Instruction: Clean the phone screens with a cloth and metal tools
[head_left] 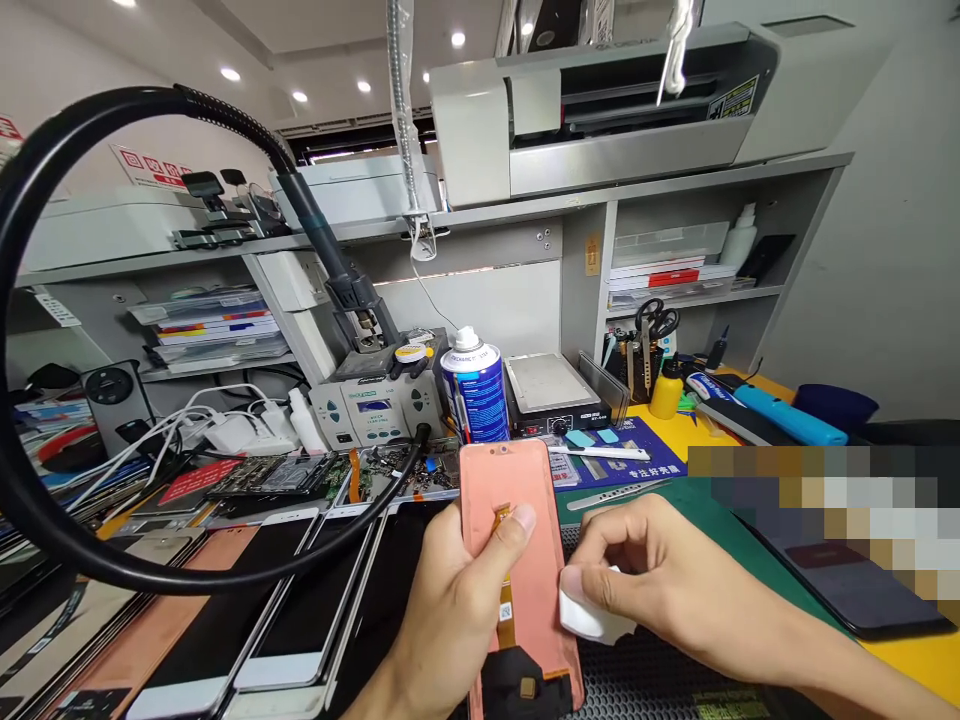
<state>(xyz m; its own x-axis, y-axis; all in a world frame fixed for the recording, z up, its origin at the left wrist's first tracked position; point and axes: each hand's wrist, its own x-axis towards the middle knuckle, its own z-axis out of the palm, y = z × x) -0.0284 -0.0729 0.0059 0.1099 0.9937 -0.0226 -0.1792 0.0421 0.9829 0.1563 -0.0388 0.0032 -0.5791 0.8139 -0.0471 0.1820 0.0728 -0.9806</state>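
Note:
My left hand (pixel 469 590) grips a phone screen (pixel 529 560) upright, its thumb pressed on the salmon-pink back. An orange flex cable runs down that back to a black patch at the bottom. Pinched between the thumb and fingers of my right hand (pixel 645 570) is a white wipe (pixel 596 620), folded, at the right edge of the screen. Below both hands is a black dotted mat (pixel 637 670) on a green mat. Behind them lies a pair of tweezers (pixel 611 495).
Several phone screens (pixel 292 600) cover the left side. At the back stand a hot-air station (pixel 375 410), a blue spray can (pixel 476 390) and a heating plate (pixel 559 385). A thick black hose (pixel 150 575) loops across the left. A dark phone (pixel 840 585) lies at right.

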